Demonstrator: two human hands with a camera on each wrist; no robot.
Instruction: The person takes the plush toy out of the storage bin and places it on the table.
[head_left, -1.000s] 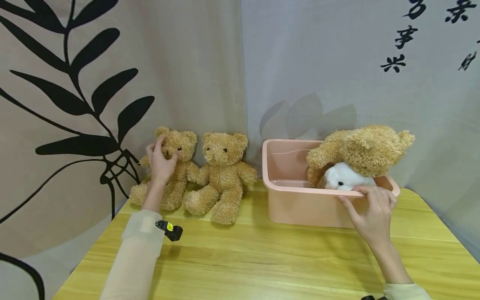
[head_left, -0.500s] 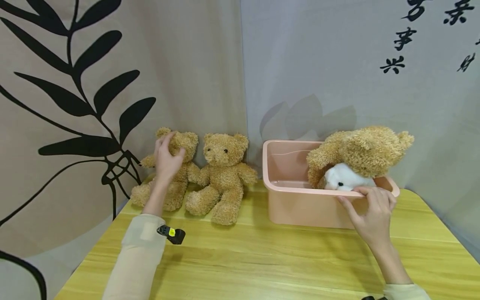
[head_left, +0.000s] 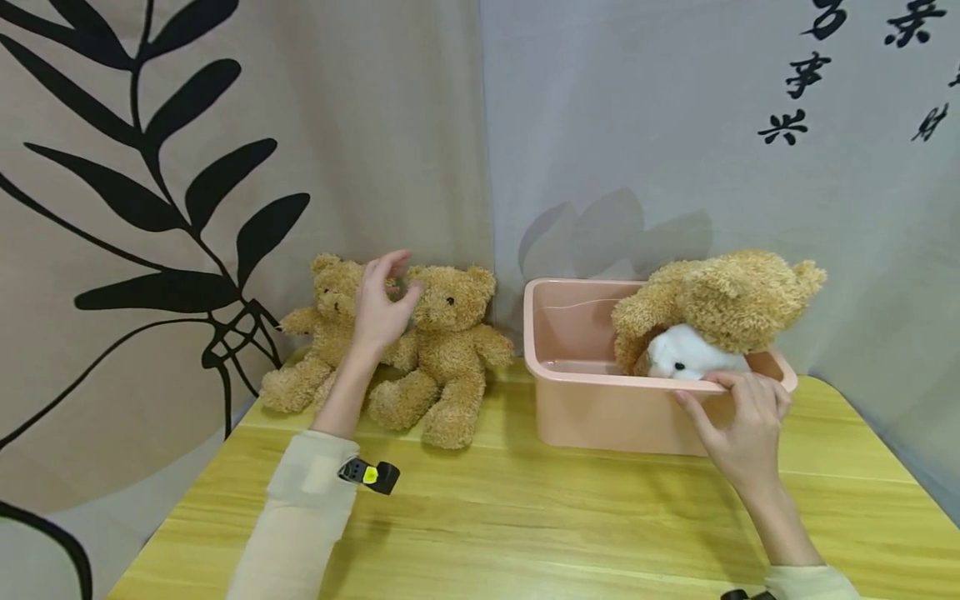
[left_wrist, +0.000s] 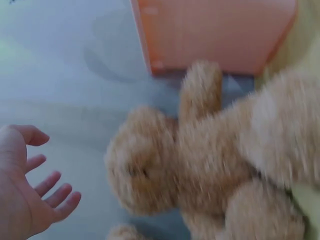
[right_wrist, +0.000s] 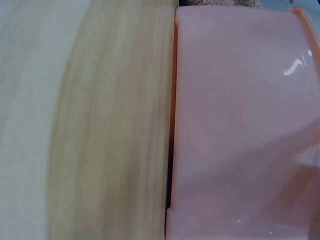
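Observation:
Two light-brown teddy bears sit side by side at the back of the table in the head view. My left hand (head_left: 381, 315), fingers spread and slightly bent, is raised in front of the gap between the left teddy bear (head_left: 328, 337) and the right teddy bear (head_left: 455, 354), near the latter's head. In the left wrist view that hand (left_wrist: 22, 192) holds nothing and is apart from the bear (left_wrist: 210, 150). My right hand (head_left: 750, 433) grips the front rim of a pink plastic bin (head_left: 615, 417), thumb on the outer wall, fingertips over the edge.
Inside the bin's right half, another brown teddy bear (head_left: 750, 300) leans head-down above the rim, over a white plush toy (head_left: 688, 352) with a dark eye. The wooden table (head_left: 540, 517) meets a fabric backdrop (head_left: 390, 125) printed with leaves and characters behind the toys.
My left hand has moved right, from in front of the left teddy bear's face towards the right bear's head. The right hand and the bin stay as they were.

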